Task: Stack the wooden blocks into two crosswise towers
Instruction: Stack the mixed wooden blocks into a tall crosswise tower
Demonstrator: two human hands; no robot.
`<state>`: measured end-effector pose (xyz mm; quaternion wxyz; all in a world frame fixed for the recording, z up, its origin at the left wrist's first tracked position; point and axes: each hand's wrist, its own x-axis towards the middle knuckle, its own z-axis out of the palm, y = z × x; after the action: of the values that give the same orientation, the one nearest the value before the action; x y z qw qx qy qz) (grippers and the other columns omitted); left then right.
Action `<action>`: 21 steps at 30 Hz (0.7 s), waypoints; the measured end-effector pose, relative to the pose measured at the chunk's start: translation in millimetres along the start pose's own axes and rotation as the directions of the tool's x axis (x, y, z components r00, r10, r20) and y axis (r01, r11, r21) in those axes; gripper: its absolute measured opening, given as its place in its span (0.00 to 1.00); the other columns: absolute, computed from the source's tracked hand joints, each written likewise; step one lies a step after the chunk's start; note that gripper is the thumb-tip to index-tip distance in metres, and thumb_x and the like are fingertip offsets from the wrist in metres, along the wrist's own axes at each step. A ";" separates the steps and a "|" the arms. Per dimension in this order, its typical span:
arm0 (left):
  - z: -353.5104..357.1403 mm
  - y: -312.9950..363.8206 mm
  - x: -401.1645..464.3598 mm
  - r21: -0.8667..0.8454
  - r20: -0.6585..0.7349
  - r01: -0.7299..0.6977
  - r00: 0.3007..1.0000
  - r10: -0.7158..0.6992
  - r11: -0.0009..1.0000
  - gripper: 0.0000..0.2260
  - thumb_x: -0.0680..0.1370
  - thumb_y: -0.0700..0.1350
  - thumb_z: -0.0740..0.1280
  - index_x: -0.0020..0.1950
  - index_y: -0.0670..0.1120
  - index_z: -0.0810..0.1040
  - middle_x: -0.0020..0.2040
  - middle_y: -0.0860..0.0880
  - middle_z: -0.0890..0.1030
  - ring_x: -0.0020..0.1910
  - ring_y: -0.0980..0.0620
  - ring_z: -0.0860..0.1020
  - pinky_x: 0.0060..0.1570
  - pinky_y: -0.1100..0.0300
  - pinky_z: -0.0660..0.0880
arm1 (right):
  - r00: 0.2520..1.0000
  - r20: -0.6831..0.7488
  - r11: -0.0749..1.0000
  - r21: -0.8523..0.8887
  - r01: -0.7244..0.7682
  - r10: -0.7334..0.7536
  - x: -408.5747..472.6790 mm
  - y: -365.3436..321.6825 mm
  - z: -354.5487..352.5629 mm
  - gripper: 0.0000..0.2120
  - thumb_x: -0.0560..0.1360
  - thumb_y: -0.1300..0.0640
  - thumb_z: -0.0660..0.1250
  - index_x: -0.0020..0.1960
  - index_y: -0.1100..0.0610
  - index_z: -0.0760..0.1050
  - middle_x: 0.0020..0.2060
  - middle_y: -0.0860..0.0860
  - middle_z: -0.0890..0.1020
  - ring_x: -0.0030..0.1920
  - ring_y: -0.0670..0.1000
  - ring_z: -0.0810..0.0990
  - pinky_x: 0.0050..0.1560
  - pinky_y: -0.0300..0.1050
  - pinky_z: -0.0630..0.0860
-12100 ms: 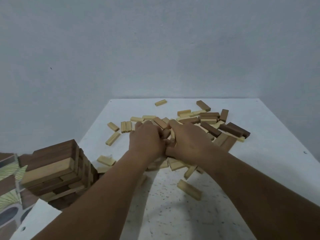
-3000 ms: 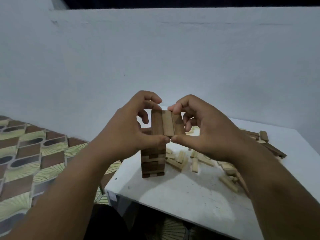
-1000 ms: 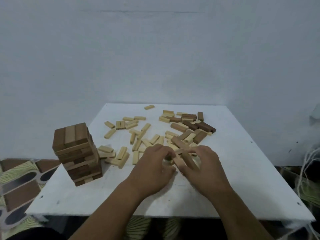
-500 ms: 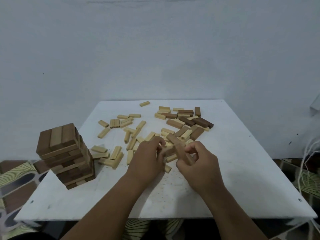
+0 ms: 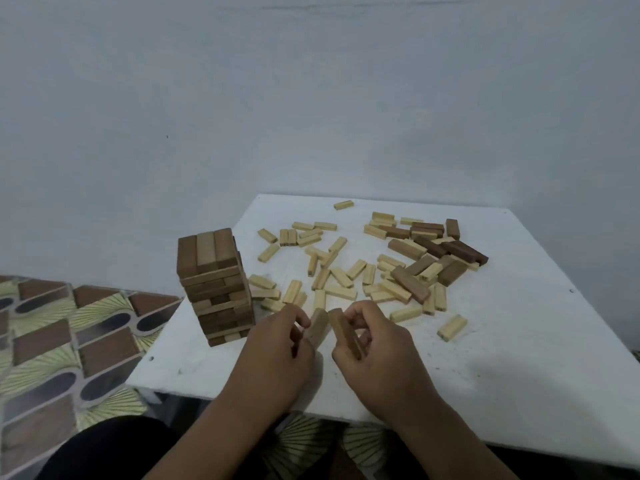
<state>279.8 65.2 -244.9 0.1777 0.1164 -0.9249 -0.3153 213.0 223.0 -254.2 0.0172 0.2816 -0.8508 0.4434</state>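
A crosswise tower (image 5: 216, 285) of brown and light wooden blocks stands near the left edge of the white table (image 5: 519, 358). To its right, my left hand (image 5: 277, 351) grips a brown block (image 5: 317, 328) and my right hand (image 5: 377, 351) grips another brown block (image 5: 344, 332), both held above the table's front part, almost touching. Several loose light blocks (image 5: 341, 278) lie scattered across the middle of the table. A heap of darker blocks (image 5: 436, 258) lies at the back right.
The table stands against a pale wall. A patterned tiled floor (image 5: 62, 334) shows at the left below the table's edge. A single light block (image 5: 452, 327) lies apart at the right of my hands.
My hands have lifted out of the loose pile and drawn toward me and the tower, each with a brown block. The view has swung to the left.
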 end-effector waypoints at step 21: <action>-8.4 -4.8 -6.0 0.071 0.079 0.071 0.994 -0.077 0.995 0.03 0.77 0.48 0.67 0.44 0.54 0.75 0.38 0.55 0.79 0.39 0.59 0.76 0.39 0.65 0.74 | 0.996 0.083 0.978 -0.208 -0.027 0.045 0.6 0.8 6.4 0.31 0.62 0.36 0.77 0.61 0.48 0.77 0.52 0.39 0.69 0.52 0.41 0.71 0.51 0.36 0.71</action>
<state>289.1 58.9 -243.2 0.1239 0.1437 -0.9366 -0.2945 213.5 218.2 -258.6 0.0015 0.2819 -0.8972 0.3400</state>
